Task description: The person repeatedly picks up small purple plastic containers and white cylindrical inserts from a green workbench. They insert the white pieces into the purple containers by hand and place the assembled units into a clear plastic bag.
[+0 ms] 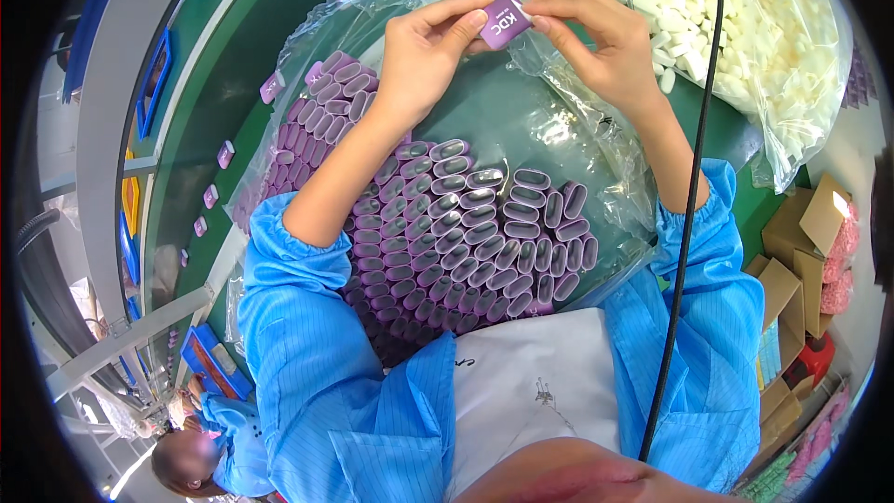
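Note:
Above the green bench, my left hand pinches a small purple plastic shell with white lettering by its left side. My right hand is closed at the shell's right end, thumb and forefinger pressed together there. Whether those fingertips also hold a small white piece is too small to tell. Below my hands, many matching purple oval shells stand packed in rows on a clear plastic sheet, their hollow ends facing up. To the right of my right hand lies a clear bag of small white oval pieces.
Several purple shells sit spaced along the green strip at the left. A black cable hangs across the right side. Cardboard boxes stand at the lower right. Another person in blue sits at the lower left, near a blue tray.

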`<state>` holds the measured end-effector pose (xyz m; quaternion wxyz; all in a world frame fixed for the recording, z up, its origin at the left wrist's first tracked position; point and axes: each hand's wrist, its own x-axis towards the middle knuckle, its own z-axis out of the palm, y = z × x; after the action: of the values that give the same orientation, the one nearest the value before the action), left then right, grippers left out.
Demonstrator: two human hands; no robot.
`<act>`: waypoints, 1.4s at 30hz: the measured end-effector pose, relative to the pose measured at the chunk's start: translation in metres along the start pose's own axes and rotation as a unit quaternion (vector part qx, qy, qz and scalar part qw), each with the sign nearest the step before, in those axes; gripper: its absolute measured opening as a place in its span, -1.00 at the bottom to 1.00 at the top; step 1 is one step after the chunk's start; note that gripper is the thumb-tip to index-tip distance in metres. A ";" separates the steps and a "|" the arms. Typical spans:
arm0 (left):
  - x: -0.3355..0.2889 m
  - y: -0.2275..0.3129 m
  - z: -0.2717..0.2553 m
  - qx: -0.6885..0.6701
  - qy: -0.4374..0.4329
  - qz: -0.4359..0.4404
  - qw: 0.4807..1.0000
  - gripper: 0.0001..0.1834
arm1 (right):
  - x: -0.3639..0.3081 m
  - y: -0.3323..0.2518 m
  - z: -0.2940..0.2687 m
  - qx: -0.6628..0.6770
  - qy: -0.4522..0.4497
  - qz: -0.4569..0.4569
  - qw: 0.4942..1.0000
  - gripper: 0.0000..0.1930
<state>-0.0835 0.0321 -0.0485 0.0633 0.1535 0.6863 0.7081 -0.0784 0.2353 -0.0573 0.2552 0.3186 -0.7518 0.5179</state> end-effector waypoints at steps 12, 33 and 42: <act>0.016 0.011 -0.005 0.016 0.025 -0.022 0.999 -0.75 | -0.004 0.000 0.007 0.157 0.006 0.130 0.979 -0.79; 0.090 -0.013 -0.232 0.602 -0.104 -0.065 0.789 -0.71 | -0.003 0.025 -0.005 -0.072 0.042 0.159 0.984 -0.86; 0.037 -0.005 -0.217 0.641 0.068 0.005 0.765 -0.68 | -0.007 0.025 -0.009 -0.145 0.006 0.132 0.980 -0.76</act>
<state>-0.1854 -0.1632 -0.0508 -0.1003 0.1137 0.9820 0.1127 -0.0924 0.2521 -0.0747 0.2324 0.1729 -0.8530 0.4341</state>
